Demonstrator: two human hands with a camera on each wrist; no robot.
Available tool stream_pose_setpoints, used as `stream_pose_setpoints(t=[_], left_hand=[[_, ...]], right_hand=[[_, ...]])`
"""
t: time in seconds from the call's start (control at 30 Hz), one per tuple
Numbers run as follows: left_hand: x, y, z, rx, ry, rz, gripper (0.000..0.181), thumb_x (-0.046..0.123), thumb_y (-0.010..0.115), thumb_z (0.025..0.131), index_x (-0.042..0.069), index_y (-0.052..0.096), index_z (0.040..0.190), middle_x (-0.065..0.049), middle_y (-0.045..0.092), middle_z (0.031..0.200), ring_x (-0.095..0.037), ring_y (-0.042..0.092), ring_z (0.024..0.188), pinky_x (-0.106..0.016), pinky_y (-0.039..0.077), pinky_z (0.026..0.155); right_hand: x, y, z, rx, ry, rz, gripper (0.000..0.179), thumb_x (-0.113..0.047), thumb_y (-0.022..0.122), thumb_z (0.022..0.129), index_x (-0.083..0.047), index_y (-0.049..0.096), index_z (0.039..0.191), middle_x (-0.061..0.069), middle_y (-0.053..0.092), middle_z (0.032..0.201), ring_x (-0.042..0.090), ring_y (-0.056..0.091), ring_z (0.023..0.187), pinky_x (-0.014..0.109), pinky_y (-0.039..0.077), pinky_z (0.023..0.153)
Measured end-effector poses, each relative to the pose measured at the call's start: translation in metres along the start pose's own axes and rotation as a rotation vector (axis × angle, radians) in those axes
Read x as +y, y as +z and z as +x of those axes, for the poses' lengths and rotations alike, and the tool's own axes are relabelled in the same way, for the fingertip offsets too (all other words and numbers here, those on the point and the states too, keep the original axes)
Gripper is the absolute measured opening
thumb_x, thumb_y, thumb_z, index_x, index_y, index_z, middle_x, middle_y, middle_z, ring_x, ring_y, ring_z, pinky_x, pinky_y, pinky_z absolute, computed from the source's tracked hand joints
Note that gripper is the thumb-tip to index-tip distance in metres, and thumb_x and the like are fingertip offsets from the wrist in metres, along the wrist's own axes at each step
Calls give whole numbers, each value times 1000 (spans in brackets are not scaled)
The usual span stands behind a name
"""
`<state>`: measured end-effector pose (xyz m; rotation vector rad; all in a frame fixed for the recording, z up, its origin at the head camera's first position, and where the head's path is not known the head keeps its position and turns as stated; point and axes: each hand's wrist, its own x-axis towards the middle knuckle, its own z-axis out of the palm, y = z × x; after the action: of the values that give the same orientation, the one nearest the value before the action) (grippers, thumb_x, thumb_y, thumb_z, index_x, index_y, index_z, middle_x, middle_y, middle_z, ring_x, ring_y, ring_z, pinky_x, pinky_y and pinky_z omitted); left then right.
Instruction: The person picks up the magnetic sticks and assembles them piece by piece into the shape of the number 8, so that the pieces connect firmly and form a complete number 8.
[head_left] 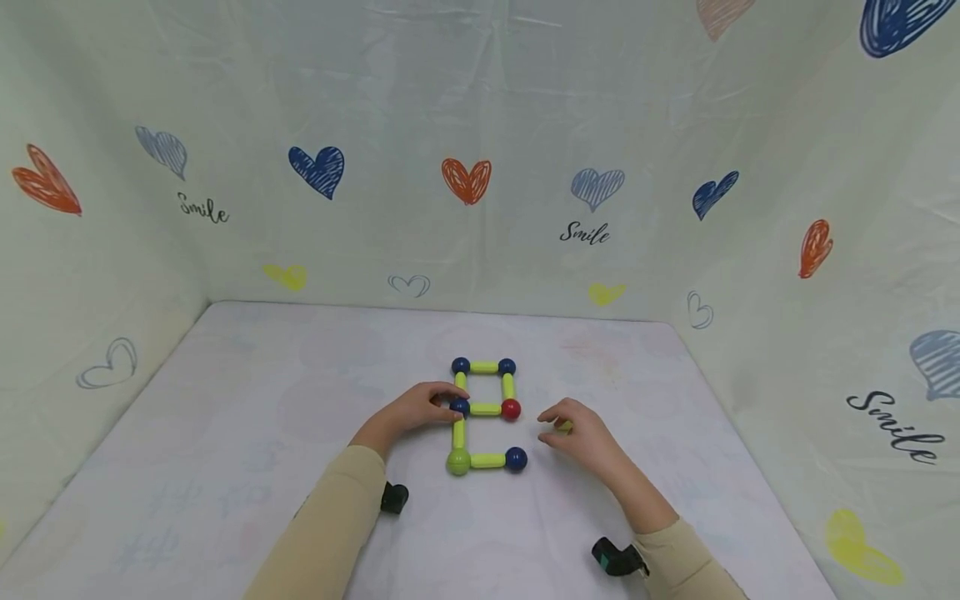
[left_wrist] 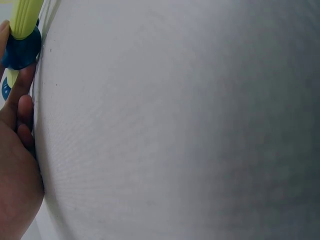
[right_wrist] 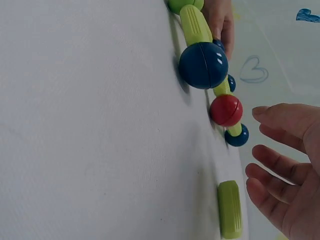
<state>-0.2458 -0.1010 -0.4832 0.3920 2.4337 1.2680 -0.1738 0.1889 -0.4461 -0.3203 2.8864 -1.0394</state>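
Note:
A frame of yellow-green magnetic rods [head_left: 488, 460] and balls lies flat on the table. Its upper part forms a closed square, with a red ball [head_left: 511, 409] at that square's lower right corner. Below, a green ball [head_left: 458, 462] and a blue ball [head_left: 516, 459] mark the bottom corners. My left hand [head_left: 416, 410] pinches the blue ball [left_wrist: 22, 50] at the left middle between thumb and finger. To the right of the frame, my right hand [head_left: 581, 433] has its fingers spread and loosely bent. A loose yellow-green rod [right_wrist: 230, 210] lies on the table near it, partly hidden in the head view.
The white table [head_left: 225, 433] extends around the frame to both sides. A pale cloth wall [head_left: 525, 100] printed with hearts stands behind it and along its sides. Black wrist cameras [head_left: 618, 557] sit beside both sleeves.

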Motion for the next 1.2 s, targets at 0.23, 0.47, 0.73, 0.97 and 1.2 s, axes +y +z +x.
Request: stream_pose_setpoints(t=[0.23,0.47,0.73,0.97,1.2], left_hand=[[0,2,-1,7,-16,-4,31,20,77,86,23,71,116,2,59,117,-21,46,100,-37,42,92],[-3,2,-1,10,-13,-11,31,21,77,85,23,71,116,3,60,114,-20,47,99,-37,42,90],[-3,2,0,10,-11,-15,30,20,76,86,24,71,115,2,58,111,-20,46,97,-35,42,85],[0,2,-2,8,-12,-9,30,22,76,86,25,71,115,3,59,112,-21,46,98,-36,42,87],[-1,2,-3,9,-1,-2,30,22,77,86,24,71,115,4,59,110,-20,46,96,-35,41,83]], right_hand=[[14,-5,3,18,36,-22,21,-9,78,82,-9,72,103,0,62,98,20,57,92,36,51,80],[24,-8,7,32,66,-45,22,-7,79,80,-8,72,102,2,61,97,21,56,89,36,49,78],[32,-9,11,39,93,-50,22,-5,80,79,-8,73,100,1,59,93,19,51,83,32,46,72],[36,-8,14,40,90,-45,22,-3,80,78,-7,73,99,0,57,89,19,48,79,32,42,68],[39,-5,17,29,102,-53,23,0,79,78,-8,73,99,1,56,87,19,47,78,32,42,67]])
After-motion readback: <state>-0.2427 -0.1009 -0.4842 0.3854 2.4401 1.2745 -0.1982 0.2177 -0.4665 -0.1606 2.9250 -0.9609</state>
